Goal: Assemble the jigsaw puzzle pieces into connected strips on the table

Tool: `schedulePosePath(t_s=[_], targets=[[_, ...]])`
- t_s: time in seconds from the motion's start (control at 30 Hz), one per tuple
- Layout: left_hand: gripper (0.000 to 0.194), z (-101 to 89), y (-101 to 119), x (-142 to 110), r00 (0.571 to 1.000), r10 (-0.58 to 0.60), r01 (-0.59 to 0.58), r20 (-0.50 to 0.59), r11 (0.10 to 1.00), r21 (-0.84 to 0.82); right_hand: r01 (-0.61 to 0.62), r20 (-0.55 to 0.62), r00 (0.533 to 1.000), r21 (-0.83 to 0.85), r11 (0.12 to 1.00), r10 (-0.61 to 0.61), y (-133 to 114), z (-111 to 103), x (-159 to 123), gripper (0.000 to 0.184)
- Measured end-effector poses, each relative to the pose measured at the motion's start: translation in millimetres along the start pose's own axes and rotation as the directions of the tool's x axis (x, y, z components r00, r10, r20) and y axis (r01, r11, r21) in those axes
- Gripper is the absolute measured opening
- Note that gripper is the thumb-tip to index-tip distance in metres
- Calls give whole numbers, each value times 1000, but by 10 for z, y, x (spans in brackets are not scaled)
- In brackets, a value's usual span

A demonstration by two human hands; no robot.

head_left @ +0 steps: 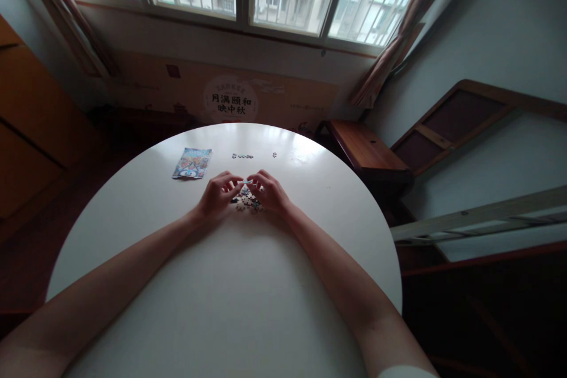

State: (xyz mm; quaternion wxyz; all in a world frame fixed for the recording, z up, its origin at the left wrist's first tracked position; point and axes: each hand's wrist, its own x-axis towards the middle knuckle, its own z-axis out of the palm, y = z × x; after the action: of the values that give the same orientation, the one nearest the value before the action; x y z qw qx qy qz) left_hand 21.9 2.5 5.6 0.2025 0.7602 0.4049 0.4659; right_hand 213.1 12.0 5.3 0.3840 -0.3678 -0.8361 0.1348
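Note:
Both of my hands meet over a small heap of jigsaw pieces (247,202) near the middle of the round white table (230,283). My left hand (218,194) and my right hand (267,190) have curled fingers, and their fingertips pinch a small puzzle piece (244,181) between them just above the heap. A short row of joined pieces (242,156) lies farther back on the table, with a single loose piece (274,155) to its right. A colourful picture card (192,163) lies at the back left.
A dark wooden chair or bench (363,153) stands beyond the table's right edge. A printed cardboard panel (230,97) leans against the wall under the window. Wooden furniture (26,118) stands on the left, a framed panel (460,118) on the right.

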Motion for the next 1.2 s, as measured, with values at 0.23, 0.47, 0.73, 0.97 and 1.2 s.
schedulePosePath(t_s=[0.23, 0.47, 0.73, 0.97, 1.2], targets=[[23, 0, 25, 4, 1000, -4, 4, -4, 1000, 9, -5, 0, 1000, -5, 1000, 5, -9, -6, 2, 18], [24, -2, 7, -2, 1000, -3, 3, 3, 1000, 8, -9, 4, 1000, -6, 1000, 9, -8, -2, -2, 18], [23, 1, 3, 1, 1000, 0, 0, 1, 1000, 8, -4, -1, 1000, -8, 1000, 4, -8, -1, -1, 18], [24, -2, -5, 1, 1000, 0, 0, 7, 1000, 17, 7, -3, 1000, -7, 1000, -7, 12, 11, -4, 17], [23, -1, 4, 1, 1000, -8, 8, 3, 1000, 11, 13, -6, 1000, -11, 1000, -14, 11, 11, -3, 18]])
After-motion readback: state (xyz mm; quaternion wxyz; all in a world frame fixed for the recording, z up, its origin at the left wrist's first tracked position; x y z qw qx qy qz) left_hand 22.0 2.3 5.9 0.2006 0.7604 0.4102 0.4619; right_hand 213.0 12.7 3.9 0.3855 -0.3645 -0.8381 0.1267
